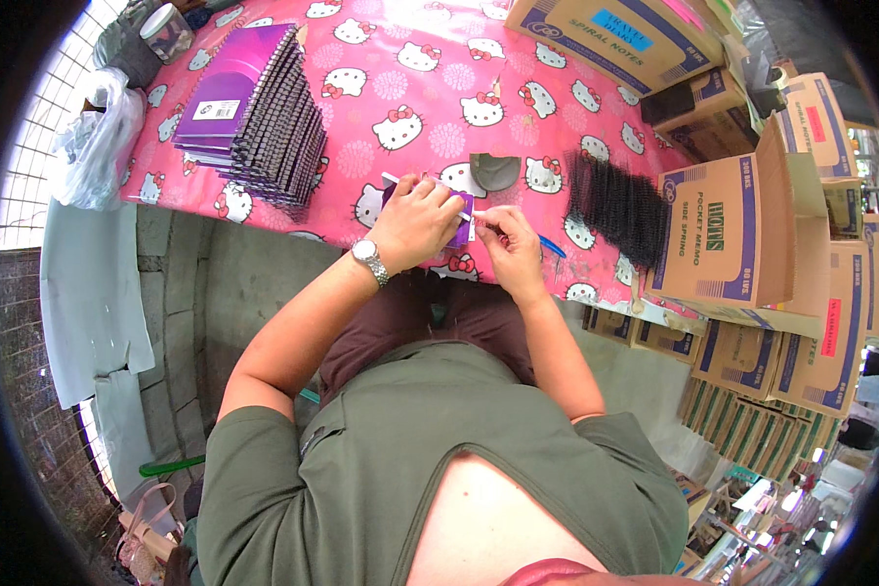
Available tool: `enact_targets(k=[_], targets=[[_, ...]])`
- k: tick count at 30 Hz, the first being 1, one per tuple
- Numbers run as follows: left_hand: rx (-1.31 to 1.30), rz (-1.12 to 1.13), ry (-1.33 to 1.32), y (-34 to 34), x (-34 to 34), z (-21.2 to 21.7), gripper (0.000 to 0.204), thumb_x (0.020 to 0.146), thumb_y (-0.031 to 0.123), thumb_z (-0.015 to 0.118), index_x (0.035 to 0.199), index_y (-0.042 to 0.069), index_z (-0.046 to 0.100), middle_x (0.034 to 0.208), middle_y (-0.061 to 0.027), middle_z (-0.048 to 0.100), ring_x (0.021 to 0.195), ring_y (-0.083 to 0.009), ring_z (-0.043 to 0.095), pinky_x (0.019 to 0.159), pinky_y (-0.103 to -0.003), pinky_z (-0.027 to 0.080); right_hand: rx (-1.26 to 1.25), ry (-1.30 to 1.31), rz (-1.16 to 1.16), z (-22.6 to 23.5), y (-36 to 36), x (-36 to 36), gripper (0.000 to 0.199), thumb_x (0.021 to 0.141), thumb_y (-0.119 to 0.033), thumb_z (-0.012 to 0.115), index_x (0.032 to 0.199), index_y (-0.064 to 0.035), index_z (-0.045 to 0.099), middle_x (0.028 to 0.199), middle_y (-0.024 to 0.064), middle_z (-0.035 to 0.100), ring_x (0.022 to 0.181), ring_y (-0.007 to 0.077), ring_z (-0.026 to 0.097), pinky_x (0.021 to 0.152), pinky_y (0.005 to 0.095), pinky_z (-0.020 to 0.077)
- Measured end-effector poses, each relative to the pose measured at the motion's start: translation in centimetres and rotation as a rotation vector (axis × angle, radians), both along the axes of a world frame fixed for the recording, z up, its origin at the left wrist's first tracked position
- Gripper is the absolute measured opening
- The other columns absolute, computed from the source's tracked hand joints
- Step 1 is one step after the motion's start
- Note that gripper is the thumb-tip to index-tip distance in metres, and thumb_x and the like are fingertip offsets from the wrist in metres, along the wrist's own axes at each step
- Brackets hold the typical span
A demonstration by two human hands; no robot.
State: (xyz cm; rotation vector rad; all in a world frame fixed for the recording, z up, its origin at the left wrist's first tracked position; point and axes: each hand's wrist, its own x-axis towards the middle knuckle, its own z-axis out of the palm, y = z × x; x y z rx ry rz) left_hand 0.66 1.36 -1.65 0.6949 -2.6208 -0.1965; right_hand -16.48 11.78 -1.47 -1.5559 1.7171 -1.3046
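Observation:
A small purple notebook (pixel 465 230) lies at the table's near edge, mostly hidden under my left hand (pixel 418 221). That hand holds it down with the fingers bent over it. At the notebook's right edge, beside a white strip, my right hand (pixel 510 244) pinches thumb and fingers together; what is between them is too small to make out. Just right of this hand lies a blue pen-like tool (pixel 552 246). A dark grey-green, rounded flat piece (pixel 495 173) rests beyond the hands.
Purple spiral notebooks (pixel 239 112) stand stacked at the left. Black spiral coils (pixel 617 205) are heaped at the right, against an open cardboard box (pixel 713 230). More cartons (pixel 615 44) line the right side. A plastic bag (pixel 98 137) hangs at the far left edge of the pink patterned tablecloth (pixel 391 83).

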Motion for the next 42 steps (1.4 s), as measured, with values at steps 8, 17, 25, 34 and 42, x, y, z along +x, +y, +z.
enact_targets(k=[8, 17, 25, 34, 42], targets=[[-0.008, -0.009, 0.026, 0.2, 0.2, -0.4, 0.020, 0.090, 0.023, 0.062, 0.108, 0.014, 0.062, 0.098, -0.0042, 0.063, 0.104, -0.0228, 0.060, 0.101, -0.046, 0.035, 0.414, -0.283, 0.053, 0.1, 0.0, -0.7, 0.024, 0.096, -0.007, 0.061, 0.120, -0.0048, 0.064, 0.085, 0.0064, 0.064, 0.070, 0.0131, 0.060, 0.065, 0.0279, 0.0498], [-0.039, -0.017, -0.024, 0.7, 0.4, -0.4, 0.024, 0.087, 0.025, 0.066, 0.110, 0.020, 0.063, 0.097, -0.0017, 0.063, 0.107, -0.0203, 0.060, 0.108, -0.055, 0.027, 0.241, 0.082, 0.050, 2.3, -0.1, 0.2, 0.025, 0.100, -0.015, 0.058, 0.122, -0.0052, 0.056, 0.092, 0.0109, 0.068, 0.073, 0.0152, 0.062, 0.067, 0.0322, 0.0512], [-0.001, -0.103, -0.146, 0.0, 0.8, -1.2, 0.027, 0.086, 0.036, 0.068, 0.108, 0.020, 0.065, 0.099, -0.0003, 0.063, 0.110, -0.0197, 0.058, 0.116, -0.061, 0.017, 0.247, 0.756, -0.141, -3.0, -7.3, -4.8, 0.042, 0.088, -0.037, 0.069, 0.111, -0.0023, 0.062, 0.134, 0.0223, 0.054, 0.124, 0.0330, 0.052, 0.097, 0.0465, 0.0460], [0.075, 0.096, 0.027, 0.2, 1.6, -2.0, 0.037, 0.079, 0.039, 0.076, 0.108, 0.018, 0.066, 0.113, -0.0016, 0.059, 0.115, -0.0251, 0.053, 0.103, -0.055, 0.032, 0.372, -1.056, 0.731, 2.7, -4.0, -5.5, 0.051, 0.070, -0.015, 0.077, 0.118, -0.0021, 0.068, 0.124, 0.0142, 0.065, 0.114, 0.0230, 0.061, 0.103, 0.0366, 0.0456], [0.156, -0.060, 0.149, 0.3, 0.3, -1.4, 0.044, 0.074, 0.039, 0.080, 0.107, 0.015, 0.064, 0.110, -0.0057, 0.058, 0.111, -0.0259, 0.053, 0.100, -0.049, 0.034, 0.357, -0.597, 0.489, 0.4, -1.1, -5.7, 0.048, 0.072, -0.024, 0.066, 0.116, -0.0051, 0.070, 0.136, 0.0126, 0.056, 0.123, 0.0248, 0.054, 0.109, 0.0391, 0.0388]])
